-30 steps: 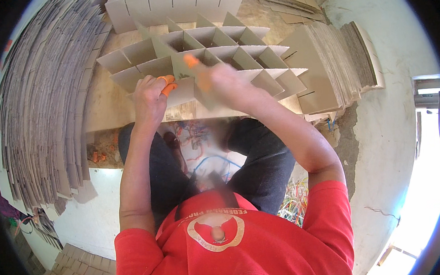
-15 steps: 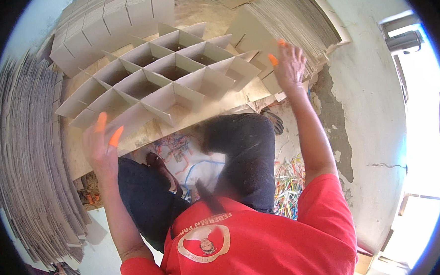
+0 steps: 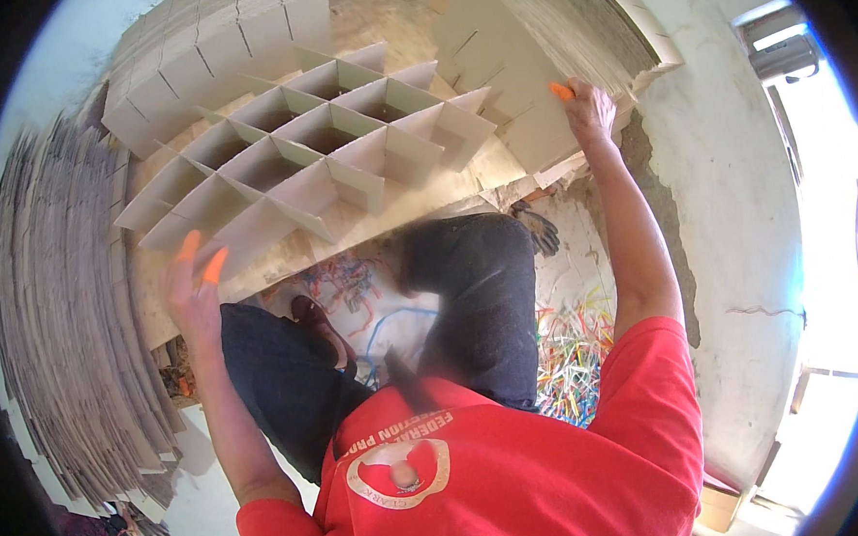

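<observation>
A cardboard divider grid (image 3: 292, 144) of interlocked slotted strips stands on the wooden table (image 3: 368, 221). My left hand (image 3: 196, 298) is just off its near left corner, slightly blurred. Its fingers are stretched out, two in orange finger covers, and nothing shows in them. To the right, my right hand (image 3: 591, 114) is at the near right end of a stack of slotted cardboard strips (image 3: 511, 79). Its orange-covered thumb lies against the face of the front strip, and the other fingers curl over the edge, partly hidden.
Another cardboard stack (image 3: 219, 51) stands at the back left, and a tall pile of flat cardboard (image 3: 57, 307) rises on the left. Below the table are a dark glove (image 3: 541, 231) and a heap of coloured straps (image 3: 570, 362). A wall (image 3: 739, 252) runs along the right.
My right hand has moved from above the right stack down to its near right end and closed on the front strip. My left hand stays near the grid's corner; the view has shifted slightly.
</observation>
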Motion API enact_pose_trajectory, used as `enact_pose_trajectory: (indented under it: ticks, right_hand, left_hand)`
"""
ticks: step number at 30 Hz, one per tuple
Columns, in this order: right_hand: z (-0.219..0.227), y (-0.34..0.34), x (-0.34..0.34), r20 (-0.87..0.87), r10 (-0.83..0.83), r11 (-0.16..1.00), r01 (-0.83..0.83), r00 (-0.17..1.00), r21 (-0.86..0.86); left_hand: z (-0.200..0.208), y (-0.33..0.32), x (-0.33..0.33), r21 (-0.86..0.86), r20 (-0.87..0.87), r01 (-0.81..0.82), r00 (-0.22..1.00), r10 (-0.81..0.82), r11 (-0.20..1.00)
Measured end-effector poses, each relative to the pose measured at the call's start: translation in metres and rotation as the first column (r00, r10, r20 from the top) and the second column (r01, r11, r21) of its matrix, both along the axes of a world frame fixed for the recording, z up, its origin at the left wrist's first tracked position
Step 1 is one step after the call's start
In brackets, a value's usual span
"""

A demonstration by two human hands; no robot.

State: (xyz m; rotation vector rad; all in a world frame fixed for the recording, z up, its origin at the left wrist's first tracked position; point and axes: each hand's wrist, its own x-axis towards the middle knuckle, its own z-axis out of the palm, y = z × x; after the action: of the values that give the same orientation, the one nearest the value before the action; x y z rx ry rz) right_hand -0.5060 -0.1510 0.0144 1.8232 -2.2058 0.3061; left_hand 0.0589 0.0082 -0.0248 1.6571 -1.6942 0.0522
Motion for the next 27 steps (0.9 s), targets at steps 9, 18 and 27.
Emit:
enact_pose_trajectory:
  ticks: [9,18,27]
  right_hand:
    - [0.074,0.021,0.053,0.418,0.308,0.813,-0.009,0.854,-0.582]
    - [0.131,0.059,0.257,0.308,0.81,0.584,-0.637,0.5,-0.503]
    - [0.111,0.062,0.352,0.522,0.831,0.42,-0.834,0.194,-0.358]
  left_hand:
    - [-0.004,0.003,0.012,0.005,-0.059,-0.069,0.996,0.069,0.998]
    - [-0.017,0.002,0.025,0.114,-0.506,0.03,0.862,0.032,0.993]
    - [-0.015,0.003,0.024,0.088,-0.493,0.037,0.87,0.012,0.995]
